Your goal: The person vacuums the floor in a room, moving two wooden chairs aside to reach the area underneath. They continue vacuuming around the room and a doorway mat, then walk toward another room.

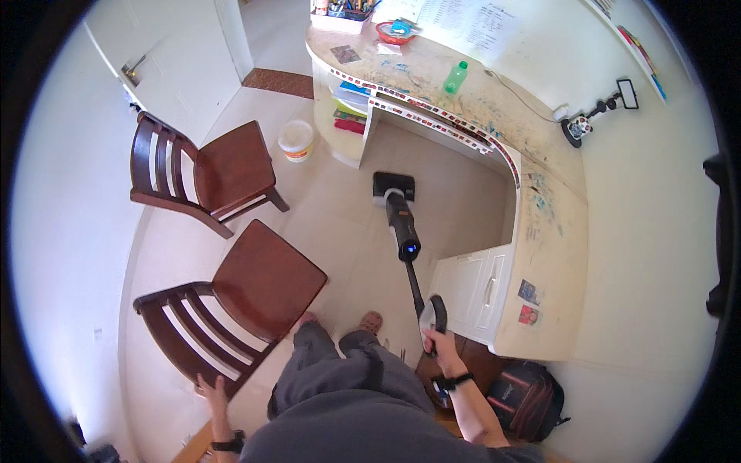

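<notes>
Stick vacuum cleaner [403,224], black and grey, slants across the pale floor [340,224], its wide cleaning head [394,187] down on the floor just in front of the opening under the curved tabletop [559,285]. A small display [411,249] glows blue at the upper end of its body, and a thin black tube runs from there back to a looped handle [438,310]. The right hand [441,347] is closed around that handle, with a black band [455,380] on the wrist. The left hand [213,392] is laid on the top rail of the nearer wooden chair [270,279], fingers bent over the edge; how tightly it holds cannot be told.

That chair stands to the left of the person's legs, its seat turned toward the vacuum. A second wooden chair [234,171] of the same reddish brown stands beyond it, near the white door [166,48]. To the right of this farther chair, a white bucket [296,140] sits on the floor.

On the tabletop, a green bottle [455,78] stands upright, with a red basket [395,32] farther left and a jointed stand [576,130] by the wall on the right. White drawers [467,293] lie under the nearer end. A dark backpack [527,400] rests to the right of the right forearm.
</notes>
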`<action>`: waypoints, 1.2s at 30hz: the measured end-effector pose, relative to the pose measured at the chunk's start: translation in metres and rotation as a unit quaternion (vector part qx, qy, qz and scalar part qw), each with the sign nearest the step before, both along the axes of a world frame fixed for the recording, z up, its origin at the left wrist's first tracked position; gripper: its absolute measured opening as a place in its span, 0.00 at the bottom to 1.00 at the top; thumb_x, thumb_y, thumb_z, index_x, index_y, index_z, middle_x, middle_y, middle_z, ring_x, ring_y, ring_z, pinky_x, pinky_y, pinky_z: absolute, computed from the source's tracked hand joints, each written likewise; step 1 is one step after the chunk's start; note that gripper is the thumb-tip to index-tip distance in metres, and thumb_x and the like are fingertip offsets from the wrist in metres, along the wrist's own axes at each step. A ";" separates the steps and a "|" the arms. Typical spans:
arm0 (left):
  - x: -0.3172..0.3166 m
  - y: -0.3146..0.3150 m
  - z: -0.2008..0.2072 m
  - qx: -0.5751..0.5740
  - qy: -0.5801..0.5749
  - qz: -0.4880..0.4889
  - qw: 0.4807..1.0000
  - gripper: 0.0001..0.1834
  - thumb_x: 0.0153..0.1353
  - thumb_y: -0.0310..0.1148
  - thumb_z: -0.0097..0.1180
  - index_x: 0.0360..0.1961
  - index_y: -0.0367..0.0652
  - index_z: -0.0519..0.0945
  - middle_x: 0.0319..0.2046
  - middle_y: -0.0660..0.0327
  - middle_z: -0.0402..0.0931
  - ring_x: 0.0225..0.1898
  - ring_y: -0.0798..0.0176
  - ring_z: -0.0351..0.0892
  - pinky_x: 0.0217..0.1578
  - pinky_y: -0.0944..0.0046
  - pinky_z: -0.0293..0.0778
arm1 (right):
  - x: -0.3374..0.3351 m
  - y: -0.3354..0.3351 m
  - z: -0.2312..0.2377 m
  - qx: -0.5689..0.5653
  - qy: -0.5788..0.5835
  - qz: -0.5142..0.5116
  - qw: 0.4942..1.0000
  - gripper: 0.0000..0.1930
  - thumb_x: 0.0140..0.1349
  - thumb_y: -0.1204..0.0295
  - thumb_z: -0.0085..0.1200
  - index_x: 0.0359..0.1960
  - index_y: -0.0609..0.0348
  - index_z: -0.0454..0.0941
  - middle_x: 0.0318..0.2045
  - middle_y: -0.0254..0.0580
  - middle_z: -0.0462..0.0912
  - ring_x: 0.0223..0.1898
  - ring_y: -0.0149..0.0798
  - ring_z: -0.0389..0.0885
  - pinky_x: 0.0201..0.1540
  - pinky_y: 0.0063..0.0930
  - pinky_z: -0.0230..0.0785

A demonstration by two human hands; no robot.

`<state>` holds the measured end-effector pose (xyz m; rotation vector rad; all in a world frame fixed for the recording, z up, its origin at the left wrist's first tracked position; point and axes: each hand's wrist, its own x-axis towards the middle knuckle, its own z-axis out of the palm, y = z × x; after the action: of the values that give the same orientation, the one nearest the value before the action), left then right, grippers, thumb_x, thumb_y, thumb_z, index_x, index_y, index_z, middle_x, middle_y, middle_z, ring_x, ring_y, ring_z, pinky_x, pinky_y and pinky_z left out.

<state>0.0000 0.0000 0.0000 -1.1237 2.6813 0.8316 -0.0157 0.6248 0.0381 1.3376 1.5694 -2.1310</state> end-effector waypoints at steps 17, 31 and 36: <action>-0.048 0.061 0.045 -0.124 -0.102 0.049 0.986 0.20 0.42 0.31 0.57 0.40 0.43 0.70 0.43 0.44 0.55 0.47 0.41 0.61 0.49 0.44 0.62 | -0.064 -0.138 0.172 -0.031 0.029 -0.162 0.986 0.15 0.55 0.72 0.57 0.13 0.57 0.67 0.08 0.33 0.65 0.08 0.31 0.63 0.23 0.27 0.64; -0.080 0.044 0.034 -0.138 -0.111 0.205 0.963 0.23 0.44 0.41 0.62 0.43 0.49 0.74 0.50 0.44 0.58 0.52 0.43 0.59 0.53 0.49 0.60 | -0.193 0.053 -0.018 0.101 0.036 -0.136 0.985 0.13 0.50 0.72 0.57 0.12 0.58 0.68 0.08 0.37 0.67 0.07 0.34 0.65 0.13 0.28 0.58; -0.145 0.080 0.066 -0.010 0.117 -0.073 0.990 0.17 0.55 0.32 0.56 0.46 0.40 0.73 0.53 0.49 0.64 0.55 0.54 0.65 0.53 0.57 0.63 | -0.222 0.133 -0.070 0.088 0.047 -0.104 0.990 0.14 0.50 0.71 0.58 0.12 0.60 0.70 0.08 0.37 0.68 0.08 0.34 0.66 0.12 0.28 0.58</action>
<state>-0.1450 0.0805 0.0659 -0.8693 2.9242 0.9661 -0.2378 0.7582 -0.0323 1.5378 1.7612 -2.2503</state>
